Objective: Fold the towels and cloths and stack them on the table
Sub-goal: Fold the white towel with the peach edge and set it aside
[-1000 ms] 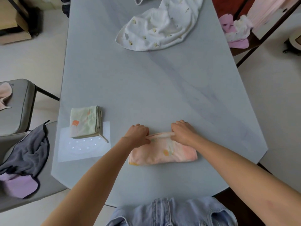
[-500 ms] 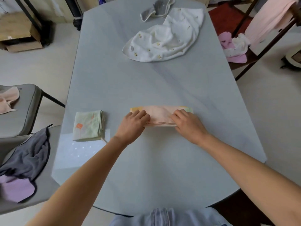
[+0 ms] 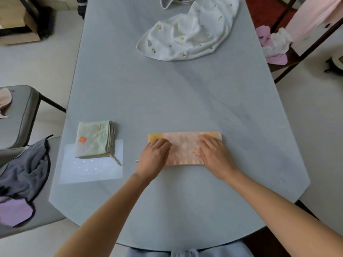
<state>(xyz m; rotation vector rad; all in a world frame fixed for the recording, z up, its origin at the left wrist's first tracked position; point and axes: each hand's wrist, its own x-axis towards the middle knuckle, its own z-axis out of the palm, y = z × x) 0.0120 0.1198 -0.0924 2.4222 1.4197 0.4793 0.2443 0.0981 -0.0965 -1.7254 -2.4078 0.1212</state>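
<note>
Head view: both hands pressing a pink cloth flat mid-fold.
Left hand [image 3: 154, 158] and right hand [image 3: 215, 156] are resting on the pink cloth [image 3: 183, 148], a long band lying on the tabletop [image 3: 185, 93] near the front edge. Fingers are lying relaxed and loosely bent, pressing down, not pinching, probably setting the crease. Folded green cloth [image 3: 93, 139] is sitting well to the left, likely the stack base. White cloth [image 3: 187, 32] is lying crumpled at the far end, not yet folded.

Soft pink cloth [image 3: 183, 148] lies on the smooth, matt table [image 3: 185, 93].
</note>
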